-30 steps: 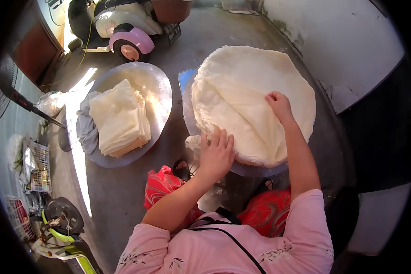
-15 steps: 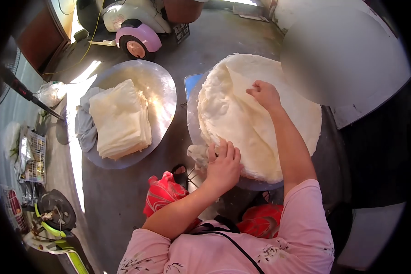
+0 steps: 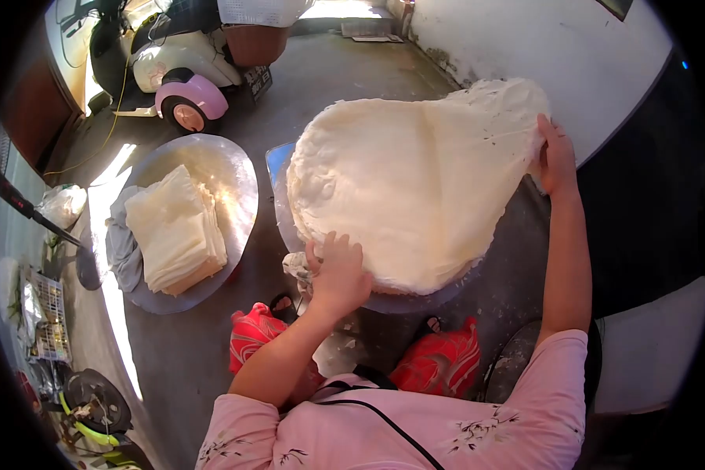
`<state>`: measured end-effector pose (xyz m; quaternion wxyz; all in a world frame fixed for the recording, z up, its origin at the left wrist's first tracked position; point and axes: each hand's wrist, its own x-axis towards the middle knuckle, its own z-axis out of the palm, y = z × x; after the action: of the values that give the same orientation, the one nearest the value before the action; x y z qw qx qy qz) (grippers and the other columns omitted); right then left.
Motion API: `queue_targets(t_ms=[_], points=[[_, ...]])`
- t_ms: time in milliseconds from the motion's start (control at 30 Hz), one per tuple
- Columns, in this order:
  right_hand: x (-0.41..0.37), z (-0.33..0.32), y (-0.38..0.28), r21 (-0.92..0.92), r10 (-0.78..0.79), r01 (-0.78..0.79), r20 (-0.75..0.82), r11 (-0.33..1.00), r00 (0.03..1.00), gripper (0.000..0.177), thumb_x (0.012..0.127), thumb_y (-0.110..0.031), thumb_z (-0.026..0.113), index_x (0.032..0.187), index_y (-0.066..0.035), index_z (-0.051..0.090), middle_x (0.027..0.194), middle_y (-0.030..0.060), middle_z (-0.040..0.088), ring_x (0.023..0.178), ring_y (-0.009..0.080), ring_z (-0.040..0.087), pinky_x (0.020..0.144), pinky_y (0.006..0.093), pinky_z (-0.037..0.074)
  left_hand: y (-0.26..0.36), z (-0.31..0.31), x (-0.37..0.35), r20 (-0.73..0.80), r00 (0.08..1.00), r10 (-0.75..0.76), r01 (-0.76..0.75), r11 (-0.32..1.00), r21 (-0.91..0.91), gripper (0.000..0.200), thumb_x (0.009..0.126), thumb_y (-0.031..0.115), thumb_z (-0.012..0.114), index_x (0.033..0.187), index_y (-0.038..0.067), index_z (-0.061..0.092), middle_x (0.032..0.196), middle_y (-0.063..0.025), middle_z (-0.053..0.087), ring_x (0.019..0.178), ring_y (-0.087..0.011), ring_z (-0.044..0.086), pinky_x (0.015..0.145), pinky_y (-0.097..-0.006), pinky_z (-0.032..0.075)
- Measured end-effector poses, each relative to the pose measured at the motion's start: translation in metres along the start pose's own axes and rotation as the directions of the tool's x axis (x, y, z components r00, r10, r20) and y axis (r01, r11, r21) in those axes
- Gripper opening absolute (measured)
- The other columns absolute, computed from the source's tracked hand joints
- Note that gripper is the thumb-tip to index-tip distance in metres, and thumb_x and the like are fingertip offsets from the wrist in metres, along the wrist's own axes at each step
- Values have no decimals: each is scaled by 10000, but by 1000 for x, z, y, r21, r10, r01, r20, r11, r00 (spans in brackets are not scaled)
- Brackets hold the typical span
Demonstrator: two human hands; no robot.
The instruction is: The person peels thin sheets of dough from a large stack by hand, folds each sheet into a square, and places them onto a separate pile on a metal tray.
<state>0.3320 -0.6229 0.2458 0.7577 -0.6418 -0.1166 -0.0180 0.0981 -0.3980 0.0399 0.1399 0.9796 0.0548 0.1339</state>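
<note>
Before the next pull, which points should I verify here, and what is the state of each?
1. The right hand grips the far edge of the lifted sheet: ok.
2. The left hand presses the stack down: ok.
3. The lifted sheet is free of tears: cannot tell.
4. The stack rests on its tray: ok.
5. The second tray has bare room beside the folded sheets: ok.

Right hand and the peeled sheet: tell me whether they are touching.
Touching. The head view shows the right hand gripping the sheet by its far edge, no gap between them.
</note>
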Motion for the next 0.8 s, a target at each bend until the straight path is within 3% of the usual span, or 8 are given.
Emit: queue_targets(t_ms=[200, 300, 400, 467, 500, 567, 700, 800], points=[[-38, -9, -90, 107, -381, 367, 169, 924, 909, 196, 904, -230, 557, 966, -45, 561, 863, 6, 596, 822, 95, 582, 752, 249, 452, 38, -12, 5, -61, 993, 96, -110, 954, -278, 851, 659, 415, 724, 1334, 44, 362, 1359, -207, 314, 1301, -391, 227, 1058, -540, 102], [-54, -5, -129, 202, -548, 509, 290, 837, 785, 197, 925, -226, 517, 997, -51, 573, 883, -12, 576, 847, 95, 558, 780, 259, 428, 75, -26, 7, -199, 966, 164, -256, 715, -651, 964, 636, 368, 788, 1376, 27, 273, 1401, -197, 238, 1309, -362, 216, 1068, -474, 170], [-78, 22, -158, 177, -537, 524, 29, 833, 843, 165, 930, -216, 507, 955, -68, 573, 818, -30, 545, 789, 80, 543, 751, 237, 404, 106, -51, 15, -346, 938, -19, -322, 322, -890, 728, 675, 267, 779, 1229, -49, 428, 1252, -211, 442, 1191, -348, 404, 990, -424, 334], [-74, 19, -154, 92, -553, 546, 97, 833, 828, 156, 923, -234, 518, 931, -87, 571, 823, -33, 552, 785, 73, 543, 751, 227, 394, 110, -70, 21, 129, 984, -120, 151, 204, -967, 445, 738, 199, 728, 1042, -67, 541, 1002, -157, 600, 936, -265, 584, 835, -375, 462], [-69, 17, -149, 4, -551, 558, 170, 830, 817, 151, 915, -251, 530, 907, -106, 569, 829, -36, 559, 781, 67, 543, 750, 217, 384, 106, -69, 28, 123, 986, -116, 145, 207, -968, 445, 738, 199, 728, 1042, -67, 541, 1002, -157, 600, 936, -265, 584, 835, -375, 462], [-40, 5, -139, -5, -396, 400, 134, 916, 909, 155, 898, -290, 547, 917, -136, 558, 865, -39, 571, 821, 70, 540, 800, 266, 375, 88, -64, 49, 154, 939, -307, 28, -378, -925, 235, 756, 138, 691, 882, -34, 591, 804, -79, 633, 752, -187, 616, 680, -312, 499], [15, -12, -110, 111, -135, 132, 27, 985, 990, 146, 881, -248, 561, 952, -129, 515, 955, -27, 589, 923, 114, 533, 876, 355, 363, 45, -100, 103, 98, 917, -386, 56, -118, -991, 173, 784, 99, 664, 915, -4, 618, 837, -68, 639, 743, -134, 611, 661, -258, 482], [31, -27, -113, 295, -218, 180, 104, 938, 970, 130, 891, -245, 544, 956, -135, 520, 966, -20, 594, 980, 140, 531, 932, 399, 340, 20, -139, 142, -243, 923, -299, -250, 12, -968, 160, 820, 106, 658, 939, 1, 636, 847, -37, 649, 699, -92, 591, 644, -220, 461]])
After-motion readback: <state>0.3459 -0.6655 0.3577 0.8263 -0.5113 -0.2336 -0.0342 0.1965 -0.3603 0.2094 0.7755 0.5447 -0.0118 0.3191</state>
